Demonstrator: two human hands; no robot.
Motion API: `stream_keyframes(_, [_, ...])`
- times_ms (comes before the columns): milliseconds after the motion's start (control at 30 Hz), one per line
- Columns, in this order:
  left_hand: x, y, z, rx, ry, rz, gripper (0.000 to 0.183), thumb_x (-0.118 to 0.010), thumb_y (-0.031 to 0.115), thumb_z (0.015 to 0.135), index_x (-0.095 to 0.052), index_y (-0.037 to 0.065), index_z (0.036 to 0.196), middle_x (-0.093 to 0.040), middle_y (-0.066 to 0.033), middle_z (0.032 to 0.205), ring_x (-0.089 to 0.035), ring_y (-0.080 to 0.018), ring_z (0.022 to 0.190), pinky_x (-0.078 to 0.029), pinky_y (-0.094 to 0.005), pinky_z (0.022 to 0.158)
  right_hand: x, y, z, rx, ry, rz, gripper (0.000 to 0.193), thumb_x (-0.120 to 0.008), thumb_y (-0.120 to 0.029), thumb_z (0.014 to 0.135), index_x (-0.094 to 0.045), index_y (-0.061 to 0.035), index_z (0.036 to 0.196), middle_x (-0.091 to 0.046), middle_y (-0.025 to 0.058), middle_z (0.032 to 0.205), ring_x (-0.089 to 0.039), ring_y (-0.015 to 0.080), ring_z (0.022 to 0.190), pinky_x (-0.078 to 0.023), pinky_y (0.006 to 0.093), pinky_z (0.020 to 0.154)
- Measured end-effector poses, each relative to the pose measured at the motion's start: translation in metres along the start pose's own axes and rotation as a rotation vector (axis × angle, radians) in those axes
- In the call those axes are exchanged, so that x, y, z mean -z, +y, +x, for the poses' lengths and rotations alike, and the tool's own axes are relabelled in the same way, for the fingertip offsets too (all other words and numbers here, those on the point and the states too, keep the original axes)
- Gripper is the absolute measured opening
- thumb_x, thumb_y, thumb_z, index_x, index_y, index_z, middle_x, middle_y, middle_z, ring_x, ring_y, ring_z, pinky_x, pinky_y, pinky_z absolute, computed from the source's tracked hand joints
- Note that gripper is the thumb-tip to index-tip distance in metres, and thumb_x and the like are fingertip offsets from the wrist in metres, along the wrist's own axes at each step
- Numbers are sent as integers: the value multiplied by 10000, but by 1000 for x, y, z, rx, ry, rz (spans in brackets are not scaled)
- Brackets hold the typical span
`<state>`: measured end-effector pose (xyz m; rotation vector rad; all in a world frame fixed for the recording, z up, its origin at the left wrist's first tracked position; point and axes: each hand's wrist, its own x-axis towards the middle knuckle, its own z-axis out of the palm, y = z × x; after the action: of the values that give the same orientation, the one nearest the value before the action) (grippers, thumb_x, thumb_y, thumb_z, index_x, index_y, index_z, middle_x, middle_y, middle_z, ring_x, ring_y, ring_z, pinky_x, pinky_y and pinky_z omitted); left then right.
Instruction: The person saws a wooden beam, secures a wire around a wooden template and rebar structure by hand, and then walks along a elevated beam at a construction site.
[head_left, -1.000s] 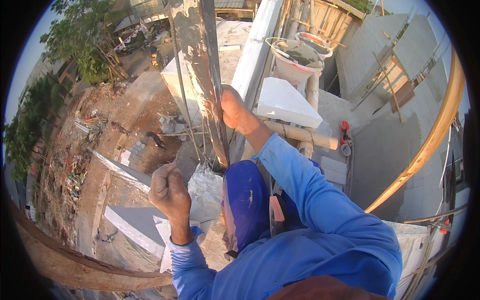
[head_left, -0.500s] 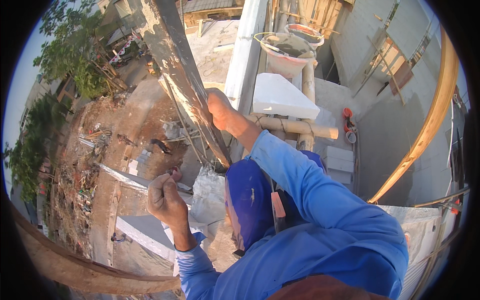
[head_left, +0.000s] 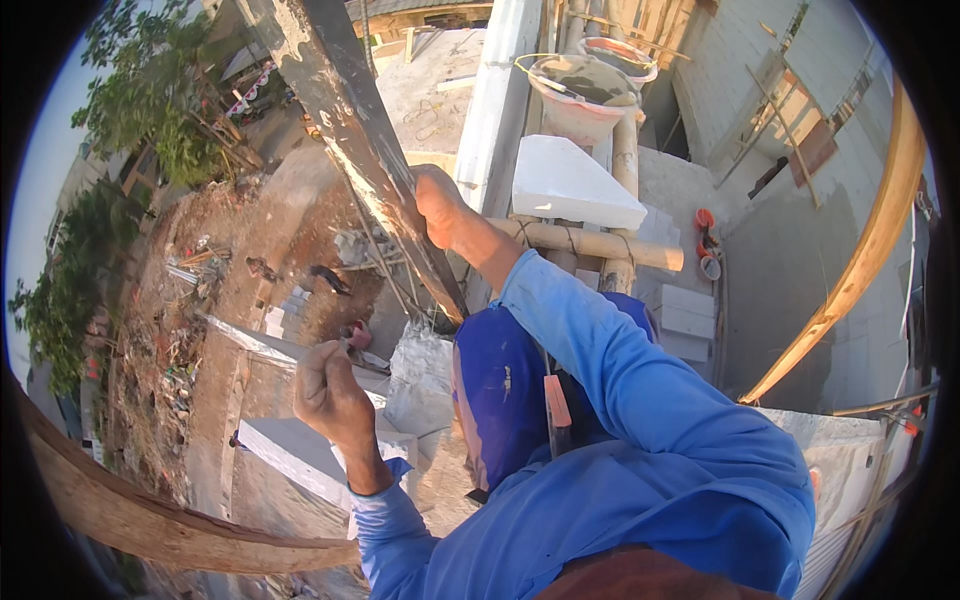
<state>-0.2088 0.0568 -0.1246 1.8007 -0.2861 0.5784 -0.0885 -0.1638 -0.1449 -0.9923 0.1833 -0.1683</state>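
Observation:
My right hand [head_left: 441, 208] is up against the edge of a long, paint-spattered wooden beam [head_left: 360, 150] that slants across the upper middle. Its fingers curl around the far side of the wood, where they are hidden. My left hand [head_left: 335, 392] is raised lower down and to the left, apart from the beam. Its fingers are curled into a closed fist with the thumb pressed against them. Whatever they may pinch cannot be made out. A flat tool with a pinkish-orange part [head_left: 556, 402] lies against my lap between the blue-trousered legs.
A white block [head_left: 575, 182] rests by bamboo poles [head_left: 600, 243], with a mortar-smeared bucket [head_left: 583, 95] behind it. Far below on the left lies rubble-strewn ground [head_left: 215, 330]. Curved-looking timbers [head_left: 850, 270] stand at the right and lower left [head_left: 180, 530]. A grey wall stands at right.
The view has shifted slightly, so the surroundings sit a little differently. Both hands keep nearly the same pose, the right one still at the beam.

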Motion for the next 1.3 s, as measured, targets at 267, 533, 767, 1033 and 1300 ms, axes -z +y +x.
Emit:
stream_keyframes(267, [-2, 1, -6, 64, 9, -34, 106, -532, -54, 786, -630, -53, 824, -601, -40, 734, -511, -83, 652, -424, -216, 609, -1, 3, 7, -19, -30, 0, 166, -501, -115, 879, -641, -29, 898, -614, 33, 796, -558, 121, 625, -450, 305, 539])
stream_keyframes(533, [-3, 2, -4, 42, 17, 9, 110, -552, -50, 781, -636, -38, 851, -637, -70, 773, -538, -80, 669, -443, -209, 612, 6, 3, 6, 0, -64, 55, 147, -547, -148, 867, -630, -27, 873, -596, 52, 724, -556, 155, 575, -458, 320, 502])
stream_keyframes(767, [5, -1, 1, 13, 45, 56, 115, -550, -42, 785, -639, -31, 857, -626, -58, 771, -532, -74, 660, -431, -203, 597, 4, 5, 5, 3, -31, 55, 165, -535, -177, 874, -618, -33, 873, -598, 60, 749, -574, 176, 606, -485, 351, 529])
stream_keyframes(1033, [10, -10, 11, -66, 75, 121, 119, -549, -17, 770, -645, -25, 840, -633, -78, 778, -566, -112, 672, -453, -233, 628, 4, 0, 1, 32, -42, 64, 172, -484, -95, 866, -633, -9, 865, -611, 82, 782, -582, 195, 610, -480, 376, 514])
stream_keyframes(1300, [15, -5, 11, -56, 59, 114, 119, -544, -29, 778, -644, -28, 842, -633, -70, 764, -569, -107, 672, -456, -227, 630, -1, 0, -2, 32, -32, 64, 175, -486, -125, 883, -629, -25, 884, -616, 75, 800, -587, 185, 634, -485, 351, 544])
